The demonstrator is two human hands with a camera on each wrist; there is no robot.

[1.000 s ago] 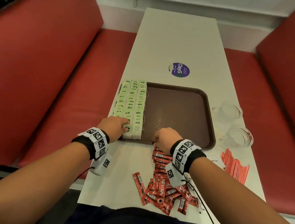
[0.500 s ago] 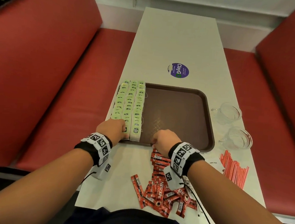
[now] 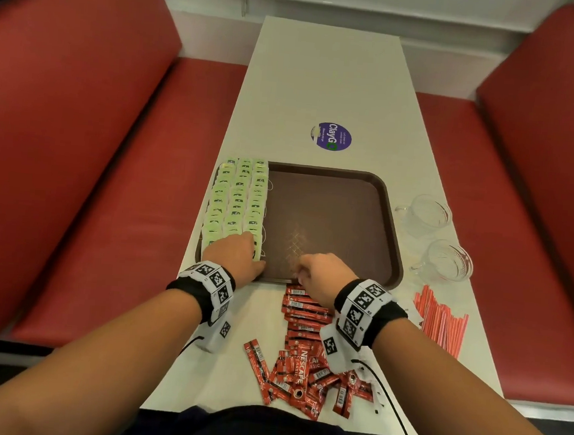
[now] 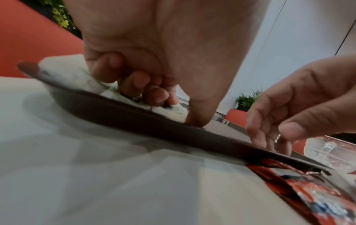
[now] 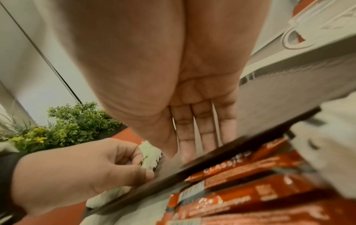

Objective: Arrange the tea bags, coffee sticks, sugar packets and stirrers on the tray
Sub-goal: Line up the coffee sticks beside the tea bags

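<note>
Left hand (image 3: 233, 254): fingers (image 4: 134, 80) curled down onto the nearest tea bags (image 3: 237, 199), thumb tip on the tray (image 3: 389, 225) rim. Pinch or just a press, can't tell. Bags sit in three rows running away from those fingertips along the tray's left side.

Right hand (image 3: 322, 275): fingers (image 5: 204, 129) straight and loose, tips down on bare tray floor just beside the left thumb, holding nothing.

Step, my read: squaring off the near end of the tea rows. Tea looks done.

Coffee sticks (image 3: 302, 352) lie under and behind the right wrist, off the tray. Stirrers (image 3: 440, 322) well right of that hand, also off. Sugar packets not clearly visible.

Next likely needs: right hand back to the sticks, pick a few, lay them flat beside the tea rows without nudging them.
</note>
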